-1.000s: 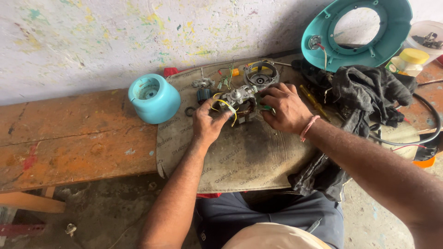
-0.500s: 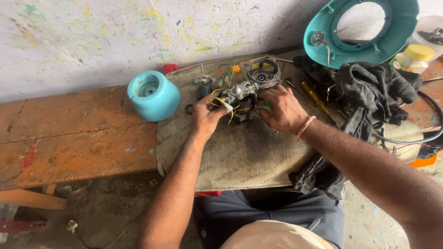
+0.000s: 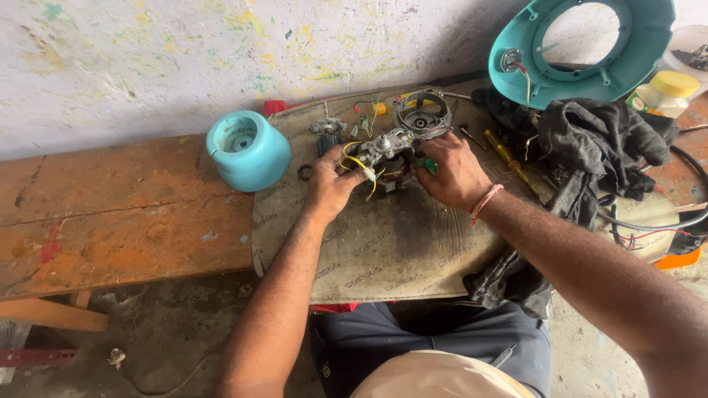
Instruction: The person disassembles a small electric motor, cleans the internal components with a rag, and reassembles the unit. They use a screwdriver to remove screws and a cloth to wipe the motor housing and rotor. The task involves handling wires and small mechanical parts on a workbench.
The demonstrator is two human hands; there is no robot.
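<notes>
On the mat (image 3: 383,243), both hands, left hand (image 3: 332,184) and right hand (image 3: 450,173), grip a motor (image 3: 387,151).

Small appliance repair workshop: worn wooden bench (image 3: 110,214), paint-flecked wall (image 3: 184,51), dismantled motor (image 3: 387,151), teal housing parts (image 3: 247,151), screwdriver (image 3: 509,158), greasy rag (image 3: 590,140).

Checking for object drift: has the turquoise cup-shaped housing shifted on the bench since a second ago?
No. The turquoise housing sits at the same spot against the left edge of the sacking mat; only the camera view shifted slightly.
</notes>
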